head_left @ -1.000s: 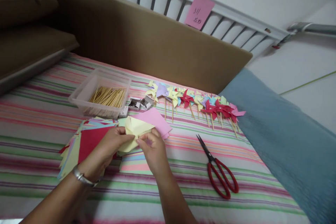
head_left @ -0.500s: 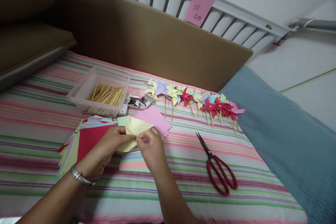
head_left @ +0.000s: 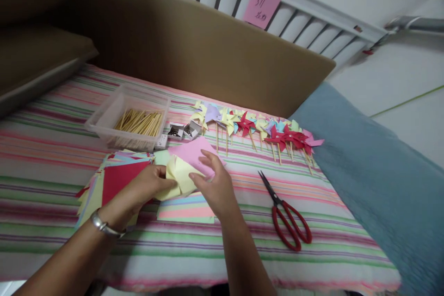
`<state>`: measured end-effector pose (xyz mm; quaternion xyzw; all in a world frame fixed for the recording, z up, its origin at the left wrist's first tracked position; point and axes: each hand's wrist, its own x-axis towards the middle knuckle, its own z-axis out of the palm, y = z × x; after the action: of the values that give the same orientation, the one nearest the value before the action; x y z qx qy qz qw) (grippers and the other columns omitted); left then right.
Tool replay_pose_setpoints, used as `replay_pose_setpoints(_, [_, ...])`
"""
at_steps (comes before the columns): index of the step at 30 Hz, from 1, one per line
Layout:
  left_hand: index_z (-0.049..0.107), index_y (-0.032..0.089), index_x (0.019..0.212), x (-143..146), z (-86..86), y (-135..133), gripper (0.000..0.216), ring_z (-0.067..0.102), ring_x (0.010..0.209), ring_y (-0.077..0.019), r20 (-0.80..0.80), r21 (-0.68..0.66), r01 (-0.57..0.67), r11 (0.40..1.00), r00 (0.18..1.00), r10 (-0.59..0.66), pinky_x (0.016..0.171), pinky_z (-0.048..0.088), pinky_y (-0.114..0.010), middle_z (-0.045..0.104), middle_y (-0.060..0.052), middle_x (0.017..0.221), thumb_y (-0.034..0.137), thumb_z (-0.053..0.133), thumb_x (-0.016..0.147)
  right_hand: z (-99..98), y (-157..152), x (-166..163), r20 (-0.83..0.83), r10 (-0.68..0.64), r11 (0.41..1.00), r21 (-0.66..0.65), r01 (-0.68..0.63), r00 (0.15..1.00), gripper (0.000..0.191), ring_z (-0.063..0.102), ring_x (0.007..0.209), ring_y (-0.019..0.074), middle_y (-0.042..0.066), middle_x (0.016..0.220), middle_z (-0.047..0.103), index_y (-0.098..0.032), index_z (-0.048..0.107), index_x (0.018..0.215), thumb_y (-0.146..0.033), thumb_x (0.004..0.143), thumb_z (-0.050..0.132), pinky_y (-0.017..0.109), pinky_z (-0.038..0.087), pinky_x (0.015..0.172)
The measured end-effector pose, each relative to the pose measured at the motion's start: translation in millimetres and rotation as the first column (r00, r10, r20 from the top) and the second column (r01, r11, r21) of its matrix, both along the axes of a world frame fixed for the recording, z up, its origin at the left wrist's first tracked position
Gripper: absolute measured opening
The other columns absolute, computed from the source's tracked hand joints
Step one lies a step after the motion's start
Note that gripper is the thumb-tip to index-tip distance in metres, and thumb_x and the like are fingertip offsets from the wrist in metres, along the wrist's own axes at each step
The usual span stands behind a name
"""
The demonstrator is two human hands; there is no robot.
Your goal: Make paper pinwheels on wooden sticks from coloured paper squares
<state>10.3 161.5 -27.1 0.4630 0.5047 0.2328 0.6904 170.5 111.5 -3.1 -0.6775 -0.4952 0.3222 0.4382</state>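
Between the fingers of my left hand (head_left: 152,184) is a pale yellow paper (head_left: 183,175), partly folded in toward its middle like a pinwheel. My right hand (head_left: 215,184) is at the paper's right side with thumb and fingers apart, the thumb beside or touching its edge. Pink paper sheets (head_left: 189,150) lie just behind. A fanned stack of coloured paper with a red sheet (head_left: 120,182) on top lies under and beside my left hand. Striped-looking layered sheets (head_left: 187,210) in pastel colours lie below the yellow paper.
A clear plastic box (head_left: 100,122) holds wooden sticks (head_left: 142,125). Small boxes of dark fasteners (head_left: 176,132) stand beside it. Finished paper pinwheels (head_left: 246,125) lie in a row along the cardboard (head_left: 208,55). Red-handled scissors (head_left: 286,212) rest on the striped cloth at right.
My right hand has let go of the paper's middle and moved right, its fingers spreading. My left hand keeps its hold on the folded yellow paper.
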Motion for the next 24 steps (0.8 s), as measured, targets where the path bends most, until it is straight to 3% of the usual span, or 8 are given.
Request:
replay_pose_setpoints(2, [0.071,0.012,0.069,1,-1.8,-3,0.018,0.054,0.047,-0.0137,-0.014,0.023,0.108,0.994,0.994,-0.108,0.048,0.035,-0.023,0.067,-0.003,0.057,0.021,0.068,0.053,0.9,-2,6,-0.091,0.152,0.983,-0.089,-0.161,0.984,0.06,0.063,0.092,0.0211,0.004,0.099,0.066,-0.024,0.051,0.126,-0.018,0.068,0.067,0.031,0.05,0.075])
replay_pose_setpoints(4, [0.07,0.012,0.066,3,-3.3,-6,0.014,0.05,0.046,-0.0119,-0.015,0.038,0.189,0.981,0.982,-0.188,0.047,0.032,-0.022,0.066,-0.001,0.057,0.021,0.065,0.056,-0.7,-4,10,-0.185,0.284,0.939,-0.143,-0.311,0.941,0.061,0.064,0.083,0.0196,0.004,0.098,0.067,-0.024,0.05,0.128,-0.015,0.069,0.063,0.029,0.05,0.067])
replay_pose_setpoints(7, [0.069,0.013,0.065,5,-3.5,-8,0.011,0.048,0.046,-0.0103,-0.012,0.062,0.254,0.965,0.967,-0.253,0.047,0.03,-0.021,0.064,0.0,0.057,0.019,0.061,0.059,-2.1,-6,13,-0.215,0.361,0.904,-0.157,-0.397,0.907,0.062,0.063,0.094,0.0218,0.005,0.112,0.065,-0.024,0.053,0.125,-0.012,0.066,0.065,0.03,0.051,0.073])
replay_pose_setpoints(10, [0.069,0.014,0.065,7,-2.4,-9,0.011,0.048,0.048,-0.0103,-0.017,0.079,0.276,0.958,0.961,-0.275,0.049,0.03,-0.02,0.064,0.001,0.058,0.018,0.061,0.059,-0.1,-5,12,-0.147,0.366,0.909,-0.155,-0.387,0.919,0.057,0.06,0.102,0.0231,0.004,0.113,0.065,-0.021,0.057,0.119,-0.01,0.064,0.066,0.032,0.049,0.082])
replay_pose_setpoints(19, [0.065,0.014,0.065,7,-4.3,-8,0.009,0.055,0.056,-0.0147,0.031,0.108,0.236,0.966,0.97,-0.241,0.055,0.038,-0.024,0.064,0.001,0.06,0.017,0.064,0.057,-9.4,-3,1,-0.149,0.345,0.922,-0.13,-0.364,0.927,0.063,0.062,0.097,0.022,0.004,0.114,0.065,-0.021,0.055,0.123,-0.006,0.062,0.06,0.031,0.049,0.081])
replay_pose_setpoints(21, [0.062,0.015,0.065,5,-4.8,-7,0.012,0.056,0.056,-0.0146,0.071,0.116,0.178,0.977,0.98,-0.187,0.054,0.038,-0.024,0.063,0.001,0.059,0.018,0.068,0.055,-11.0,-1,0,-0.18,0.301,0.936,-0.131,-0.326,0.937,0.063,0.061,0.097,0.0226,0.005,0.114,0.064,-0.021,0.055,0.122,-0.008,0.061,0.062,0.032,0.048,0.081])
replay_pose_setpoints(24, [0.062,0.016,0.08,2,-0.8,-4,0.029,0.059,0.058,-0.0154,0.154,0.123,-0.019,0.992,0.988,0.0,0.057,0.042,-0.025,0.063,0.001,0.063,0.022,0.076,0.054,-10.7,3,0,-0.285,0.177,0.965,-0.136,-0.223,0.942,0.063,0.062,0.09,0.0231,0.004,0.107,0.066,-0.02,0.055,0.122,-0.012,0.06,0.065,0.032,0.049,0.075])
